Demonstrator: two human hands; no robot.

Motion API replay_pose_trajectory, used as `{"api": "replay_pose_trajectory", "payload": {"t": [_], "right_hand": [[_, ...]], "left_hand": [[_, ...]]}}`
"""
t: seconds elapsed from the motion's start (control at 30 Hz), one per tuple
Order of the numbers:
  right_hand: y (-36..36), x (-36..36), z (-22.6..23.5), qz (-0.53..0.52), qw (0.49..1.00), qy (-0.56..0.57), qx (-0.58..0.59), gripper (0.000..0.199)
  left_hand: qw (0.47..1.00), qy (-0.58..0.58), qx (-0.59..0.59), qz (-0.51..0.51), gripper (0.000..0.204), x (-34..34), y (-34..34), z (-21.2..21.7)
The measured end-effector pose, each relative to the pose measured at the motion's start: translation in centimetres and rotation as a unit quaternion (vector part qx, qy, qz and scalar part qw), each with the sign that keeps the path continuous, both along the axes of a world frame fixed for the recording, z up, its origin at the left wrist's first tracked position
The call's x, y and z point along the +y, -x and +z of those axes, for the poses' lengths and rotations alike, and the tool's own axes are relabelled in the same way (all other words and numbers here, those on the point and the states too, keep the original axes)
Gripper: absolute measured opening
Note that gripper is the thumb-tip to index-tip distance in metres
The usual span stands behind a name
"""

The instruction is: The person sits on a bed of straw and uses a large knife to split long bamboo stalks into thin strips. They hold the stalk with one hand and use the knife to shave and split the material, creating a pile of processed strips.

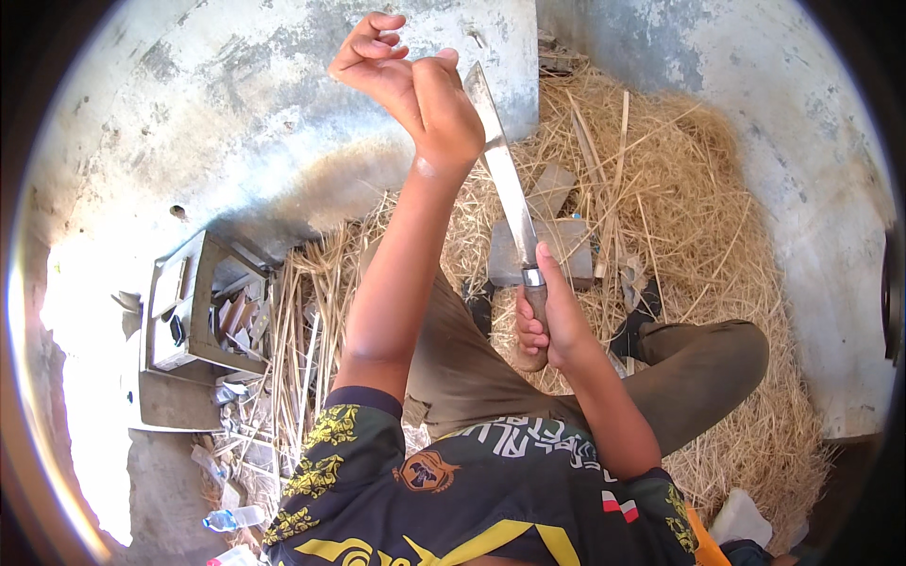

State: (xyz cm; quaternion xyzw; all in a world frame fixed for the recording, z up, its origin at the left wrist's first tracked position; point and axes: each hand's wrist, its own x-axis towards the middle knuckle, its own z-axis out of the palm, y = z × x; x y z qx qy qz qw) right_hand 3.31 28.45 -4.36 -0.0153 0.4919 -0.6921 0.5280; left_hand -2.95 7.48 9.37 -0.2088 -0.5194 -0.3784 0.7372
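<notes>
Closest to my camera is the dark shirt [528,495] with its yellow patterning, and past it both arms reach forward over brown trousers [703,363] and folded legs. I have the two hands apart and doing different things. The right hand [559,325] is wrapped around the wooden handle [535,300] of a long knife [511,193], thumb laid up near the metal collar, with the blade pointing away from the body. The left hand [415,94] is raised out ahead, bent at the wrist, fingers loosely curled, with nothing in its grasp that I can make out. The upper blade runs right beside that left wrist; from this one angle I cannot tell whether they touch. Behind the blade I see a grey block [574,243] between the feet, set among heaped straw [698,189], with long dry stalks [304,349] to the left. My judgement is that the step in hand is a ready hold of the knife, since I see the edge cutting into nothing. The next move, I would say, calls for the left wrist to be well clear of the edge, a firm right-hand grip and a sure sense of where the tip points before any swing or stroke.
</notes>
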Motion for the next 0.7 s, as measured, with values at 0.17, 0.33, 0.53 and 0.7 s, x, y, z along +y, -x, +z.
{"api": "replay_pose_trajectory", "payload": {"t": [0.17,0.33,0.53,0.7], "right_hand": [[0.3,0.7,0.6,-0.206,0.933,0.093,0.280,0.073],[2.2,-1.5,-5.2,-0.172,0.877,-0.036,0.447,0.072],[1.9,-1.8,-3.8,-0.065,0.904,-0.156,0.393,0.083],[1.7,-1.7,-2.0,0.127,0.958,0.176,-0.188,0.078]], "left_hand": [[1.000,-0.020,0.012,-0.016,0.047,0.2,0.0,-0.1],[0.998,-0.059,0.015,-0.021,0.046,0.5,0.3,0.0],[0.997,-0.060,-0.013,0.036,0.047,-0.4,-0.1,-0.1],[0.996,-0.079,-0.006,0.032,0.046,-1.0,-0.6,-0.3]]}}
